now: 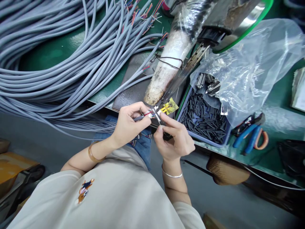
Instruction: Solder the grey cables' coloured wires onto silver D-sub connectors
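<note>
My left hand point(128, 124) pinches the stripped end of a grey cable point(138, 118), whose thin coloured wires fan out at the fingertips. Those wires meet a small connector point(156, 115) with a row of metal pins, between my two hands. My right hand point(175, 136) is closed, its thumb and fingers pinched at the connector's right side. What it grips, possibly a thin wire, is too small to make out. Just beyond the connector lies a yellow piece point(170, 106), close to the tip of a white wrapped tube point(166, 60).
Many grey cables point(78, 70) spread over the green table at left. A blue bin point(227, 135) of short black tubes point(202, 117) stands at right, partly under a clear plastic bag point(245, 70). Blue-handled pliers point(247, 135) lie beside it. Small connectors point(137, 140) rest on my lap.
</note>
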`<state>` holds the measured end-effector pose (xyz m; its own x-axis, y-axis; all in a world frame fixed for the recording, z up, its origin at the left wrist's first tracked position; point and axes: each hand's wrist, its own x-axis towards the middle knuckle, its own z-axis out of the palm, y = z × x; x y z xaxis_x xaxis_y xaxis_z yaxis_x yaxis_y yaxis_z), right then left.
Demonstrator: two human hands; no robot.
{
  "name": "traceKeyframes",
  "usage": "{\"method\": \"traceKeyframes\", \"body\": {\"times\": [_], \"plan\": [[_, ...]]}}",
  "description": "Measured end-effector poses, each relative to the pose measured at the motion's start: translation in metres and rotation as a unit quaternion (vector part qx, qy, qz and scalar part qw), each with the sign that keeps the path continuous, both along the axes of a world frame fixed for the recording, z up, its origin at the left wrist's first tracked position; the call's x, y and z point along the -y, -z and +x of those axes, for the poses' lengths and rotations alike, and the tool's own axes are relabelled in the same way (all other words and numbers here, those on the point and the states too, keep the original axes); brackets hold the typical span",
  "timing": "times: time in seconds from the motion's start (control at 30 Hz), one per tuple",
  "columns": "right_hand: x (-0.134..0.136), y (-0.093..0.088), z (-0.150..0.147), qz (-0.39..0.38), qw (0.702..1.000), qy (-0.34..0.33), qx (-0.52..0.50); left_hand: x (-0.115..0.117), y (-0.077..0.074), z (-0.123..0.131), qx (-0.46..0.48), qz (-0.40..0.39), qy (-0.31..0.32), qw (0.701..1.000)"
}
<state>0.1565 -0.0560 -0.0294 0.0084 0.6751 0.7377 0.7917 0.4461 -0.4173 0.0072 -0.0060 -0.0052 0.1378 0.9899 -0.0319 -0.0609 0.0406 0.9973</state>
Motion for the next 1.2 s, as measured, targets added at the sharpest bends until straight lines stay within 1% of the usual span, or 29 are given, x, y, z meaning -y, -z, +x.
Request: {"method": "traceKeyframes", "body": {"times": [0.1, 0.17, 0.23, 0.3, 0.37, 0.43, 0.57, 0.67, 0.93, 1.07, 1.2], "plan": [[0.0014, 0.0015, 0.0003, 0.01, 1.0, -0.001, 0.021, 0.0014, 0.003, -0.0013, 0.009, -0.011, 0.006, 1.0], [0.0017, 0.002, 0.0003, 0.016, 1.0, 0.003, 0.011, 0.0028, 0.0036, -0.0026, 0.014, -0.016, 0.01, 1.0], [0.0019, 0.0021, 0.0, -0.005, 0.999, 0.007, -0.045, 0.0039, 0.0026, -0.0042, 0.019, -0.02, 0.023, 0.999], [0.0021, 0.002, -0.0009, -0.051, 0.991, 0.005, -0.123, 0.0045, 0.001, -0.0059, 0.024, -0.023, 0.032, 0.999], [0.002, 0.0015, -0.0021, -0.084, 0.983, -0.003, -0.165, 0.0047, -0.0002, -0.0069, 0.028, -0.024, 0.029, 0.999], [0.0018, 0.0007, -0.0033, -0.078, 0.985, -0.006, -0.152, 0.0049, -0.0006, -0.0067, 0.028, -0.022, 0.02, 0.999], [0.0014, -0.0008, -0.0045, -0.036, 0.996, 0.007, -0.083, 0.0059, 0.0003, -0.0042, 0.013, -0.006, -0.007, 1.0], [0.0011, -0.0011, -0.0037, -0.031, 0.998, 0.007, -0.054, 0.006, 0.0003, -0.0024, -0.001, 0.006, -0.019, 1.0], [-0.003, -0.0011, -0.0004, -0.033, 0.998, -0.005, -0.056, 0.002, -0.0019, 0.0003, -0.024, 0.022, -0.023, 0.999], [-0.0058, -0.0046, -0.0013, -0.034, 0.997, -0.007, -0.065, 0.0005, -0.004, 0.0002, -0.023, 0.028, -0.023, 0.999], [-0.0053, -0.0074, -0.0015, -0.038, 0.998, -0.003, -0.052, -0.0008, -0.0064, -0.0007, -0.021, 0.031, -0.024, 0.999]]}}
